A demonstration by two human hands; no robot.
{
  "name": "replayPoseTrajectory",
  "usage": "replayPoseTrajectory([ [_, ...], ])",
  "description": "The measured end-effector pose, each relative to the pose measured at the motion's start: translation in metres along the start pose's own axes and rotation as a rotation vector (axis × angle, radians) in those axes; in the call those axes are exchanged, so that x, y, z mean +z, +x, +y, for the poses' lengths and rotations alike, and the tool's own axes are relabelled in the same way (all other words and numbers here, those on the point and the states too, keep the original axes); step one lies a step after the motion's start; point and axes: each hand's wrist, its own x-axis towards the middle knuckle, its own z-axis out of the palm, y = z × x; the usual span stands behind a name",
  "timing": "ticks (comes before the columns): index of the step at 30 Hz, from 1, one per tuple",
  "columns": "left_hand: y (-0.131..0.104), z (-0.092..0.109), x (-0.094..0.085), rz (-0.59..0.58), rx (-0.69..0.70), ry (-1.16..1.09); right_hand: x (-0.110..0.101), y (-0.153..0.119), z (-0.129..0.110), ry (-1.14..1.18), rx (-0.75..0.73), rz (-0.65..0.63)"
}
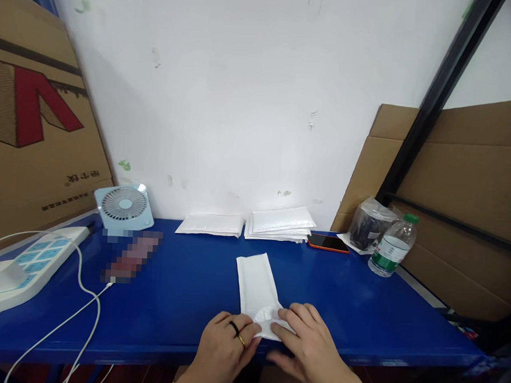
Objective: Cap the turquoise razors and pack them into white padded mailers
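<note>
A white padded envelope (257, 283) lies on the blue table (181, 302), its near end at the table's front edge. My left hand (225, 347) wears a black ring and a gold ring, and its fingers and thumb pinch the envelope's near left corner. On the near right corner, my right hand (305, 343) presses with its fingertips, the thumb lower and apart from them. Between the hands the near end looks folded or creased. Behind, against the wall, are a small stack of white envelopes (211, 224) and a taller stack (279, 222).
A light blue fan (125, 206), a power strip (41, 266) with white cables and a blurred-out object (134, 256) are at the left. Right of the stacks are an orange-edged phone (329, 243), a wrapped dark item (367, 225) and a green-capped bottle (393, 247). Cardboard stands at both sides.
</note>
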Motion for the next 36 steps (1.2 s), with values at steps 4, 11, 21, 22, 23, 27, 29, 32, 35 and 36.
replayPoseTrajectory([
  [4, 0.017, -0.005, -0.013, 0.287, -0.138, -0.037, -0.018, 0.035, 0.014, -0.056, -0.083, 0.055],
  [11, 0.021, -0.015, 0.008, 0.355, -1.07, -1.162, -0.066, 0.092, 0.018, 0.351, 0.167, 0.276],
  [21, 0.025, -0.036, 0.007, 0.27, -1.338, -1.604, -0.043, 0.054, 0.041, 1.242, 0.774, 0.333],
  [22, 0.028, -0.035, 0.007, 0.218, -1.335, -1.612, -0.046, 0.054, 0.045, 1.31, 0.807, 0.338],
  [23, 0.033, -0.034, 0.008, 0.143, -1.325, -1.626, -0.048, 0.055, 0.049, 1.367, 0.84, 0.339],
  [27, 0.056, -0.029, 0.015, -0.152, -1.333, -1.685, -0.055, 0.072, 0.071, 1.505, 0.944, 0.358],
  [29, 0.069, -0.031, 0.025, -0.117, -1.404, -1.684, -0.057, 0.087, 0.084, 1.538, 0.948, 0.389],
  [32, 0.098, -0.043, 0.042, -0.108, -1.441, -1.746, -0.065, 0.119, 0.102, 1.534, 0.877, 0.441],
  [35, 0.138, -0.067, 0.049, -0.087, -1.235, -1.846, -0.071, 0.154, 0.127, 1.477, 0.768, 0.499],
  [36, 0.153, -0.078, 0.05, 0.001, -1.142, -1.811, -0.069, 0.163, 0.138, 1.444, 0.744, 0.523],
])
